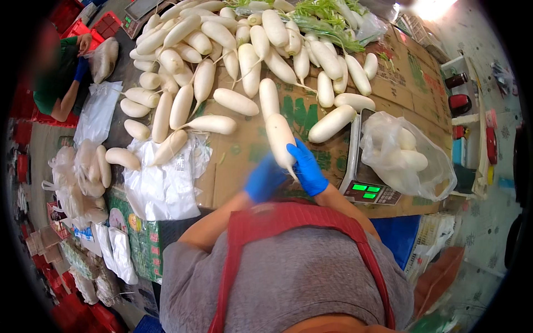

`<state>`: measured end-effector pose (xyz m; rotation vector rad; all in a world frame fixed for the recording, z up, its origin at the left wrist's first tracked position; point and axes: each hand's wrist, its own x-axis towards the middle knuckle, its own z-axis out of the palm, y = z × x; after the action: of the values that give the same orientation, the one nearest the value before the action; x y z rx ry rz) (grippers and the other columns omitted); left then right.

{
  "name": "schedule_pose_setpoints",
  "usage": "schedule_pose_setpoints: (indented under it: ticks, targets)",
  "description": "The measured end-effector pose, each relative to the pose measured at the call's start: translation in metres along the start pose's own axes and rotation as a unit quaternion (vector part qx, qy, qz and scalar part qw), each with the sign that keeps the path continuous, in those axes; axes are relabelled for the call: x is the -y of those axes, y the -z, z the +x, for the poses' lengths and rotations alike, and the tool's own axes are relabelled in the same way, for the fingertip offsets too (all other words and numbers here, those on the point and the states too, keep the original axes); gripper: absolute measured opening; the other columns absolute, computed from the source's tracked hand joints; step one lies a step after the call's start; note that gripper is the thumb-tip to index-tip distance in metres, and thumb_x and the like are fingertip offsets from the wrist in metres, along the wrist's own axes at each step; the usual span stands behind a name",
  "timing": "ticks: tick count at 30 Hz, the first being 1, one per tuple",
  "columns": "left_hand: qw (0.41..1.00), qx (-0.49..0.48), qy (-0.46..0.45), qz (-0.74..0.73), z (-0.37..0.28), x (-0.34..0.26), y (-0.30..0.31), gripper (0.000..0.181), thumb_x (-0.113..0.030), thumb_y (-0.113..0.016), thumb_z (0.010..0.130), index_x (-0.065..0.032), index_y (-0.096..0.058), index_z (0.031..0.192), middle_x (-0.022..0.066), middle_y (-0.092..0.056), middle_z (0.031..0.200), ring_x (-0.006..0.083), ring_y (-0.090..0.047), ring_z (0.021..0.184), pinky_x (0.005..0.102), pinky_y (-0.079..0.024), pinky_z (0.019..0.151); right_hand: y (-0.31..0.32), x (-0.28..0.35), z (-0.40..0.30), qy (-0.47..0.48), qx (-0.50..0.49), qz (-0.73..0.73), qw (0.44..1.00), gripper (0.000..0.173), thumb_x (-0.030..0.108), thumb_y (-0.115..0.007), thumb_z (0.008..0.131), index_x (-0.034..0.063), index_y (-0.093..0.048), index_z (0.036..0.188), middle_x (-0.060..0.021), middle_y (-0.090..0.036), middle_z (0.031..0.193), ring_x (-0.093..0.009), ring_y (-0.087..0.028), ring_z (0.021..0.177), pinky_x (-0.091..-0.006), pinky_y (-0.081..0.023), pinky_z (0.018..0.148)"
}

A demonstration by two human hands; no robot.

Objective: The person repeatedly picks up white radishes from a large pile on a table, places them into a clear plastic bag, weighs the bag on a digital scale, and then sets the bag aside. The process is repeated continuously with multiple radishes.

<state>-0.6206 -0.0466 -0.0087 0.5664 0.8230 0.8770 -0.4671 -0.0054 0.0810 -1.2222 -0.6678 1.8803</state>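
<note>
In a blue glove, my right hand (309,170) grips the lower side of a white daikon radish (280,135), its thin root end pointing toward me. Blurred by motion, my left hand (266,178), also gloved in blue, is just left of that radish's root end; whether it touches the radish or how its fingers are set cannot be made out. Another daikon (269,98) lies just beyond the held one. To the right, a clear plastic bag (433,166) with daikons inside rests on a digital scale (352,166) whose green display is lit.
A large heap of daikons (250,66) covers the far side of the cardboard-topped table (233,166). White plastic bags (162,191) lie flat at left, near filled bags (83,187). Leafy greens (329,21) sit at the back. Another person (62,83) works at far left.
</note>
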Motion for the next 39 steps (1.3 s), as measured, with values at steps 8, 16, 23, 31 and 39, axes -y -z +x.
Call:
schedule_pose_setpoints:
  ticks: [8, 16, 23, 31, 39]
  targets:
    - [0.964, -0.057, 0.052, -0.256, 0.004, 0.002, -0.016, 0.040, -0.040, -0.046, 0.100, -0.0096, -0.057, 0.123, 0.0124, -0.066, 0.109, 0.0267, -0.064, 0.096, 0.0391, -0.055, 0.081, -0.001, -0.016, 0.008, 0.031, 0.006, -0.013, 0.999, 0.053, 0.016, -0.060, 0.092, 0.0015, -0.039, 0.138, -0.0146, -0.059, 0.118, -0.024, -0.064, 0.095, -0.0332, -0.058, 0.070]
    - [0.947, -0.003, 0.094, -0.307, 0.007, 0.006, -0.005, 0.050, -0.046, -0.042, 0.100, -0.0127, -0.046, 0.137, 0.0123, -0.061, 0.122, 0.0274, -0.063, 0.103, 0.0404, -0.055, 0.083, -0.005, -0.016, 0.006, -0.001, 0.034, -0.042, 0.999, 0.065, 0.017, -0.062, 0.089, 0.0045, -0.031, 0.145, -0.0168, -0.055, 0.125, -0.028, -0.063, 0.103, -0.0366, -0.059, 0.074]
    - [0.934, 0.042, 0.084, -0.345, 0.006, 0.015, 0.003, 0.057, -0.055, -0.038, 0.099, -0.0156, -0.044, 0.140, 0.0113, -0.062, 0.116, 0.0272, -0.062, 0.099, 0.0419, -0.055, 0.080, -0.008, -0.015, 0.005, -0.019, 0.059, -0.093, 0.994, 0.073, 0.014, -0.065, 0.087, 0.0043, -0.025, 0.147, -0.0185, -0.051, 0.130, -0.029, -0.061, 0.107, -0.0379, -0.058, 0.079]
    - [0.940, 0.055, 0.070, -0.330, -0.006, 0.002, -0.003, 0.066, -0.066, -0.037, 0.094, -0.0186, -0.044, 0.138, 0.0092, -0.063, 0.108, 0.0244, -0.060, 0.087, 0.0401, -0.052, 0.070, -0.005, -0.027, 0.012, -0.022, 0.060, -0.099, 0.993, 0.075, 0.012, -0.066, 0.087, 0.0047, -0.023, 0.148, -0.0185, -0.048, 0.134, -0.030, -0.054, 0.119, -0.0391, -0.054, 0.088]
    - [0.972, -0.044, 0.129, -0.194, -0.012, -0.013, 0.004, 0.061, -0.065, -0.043, 0.093, -0.0132, -0.052, 0.126, 0.0036, -0.062, 0.086, 0.0139, -0.053, 0.064, 0.0269, -0.042, 0.053, -0.017, -0.025, 0.012, -0.017, 0.089, -0.134, 0.987, 0.071, 0.017, -0.060, 0.091, 0.0082, -0.022, 0.150, -0.0151, -0.052, 0.130, -0.024, -0.061, 0.104, -0.0303, -0.054, 0.073]
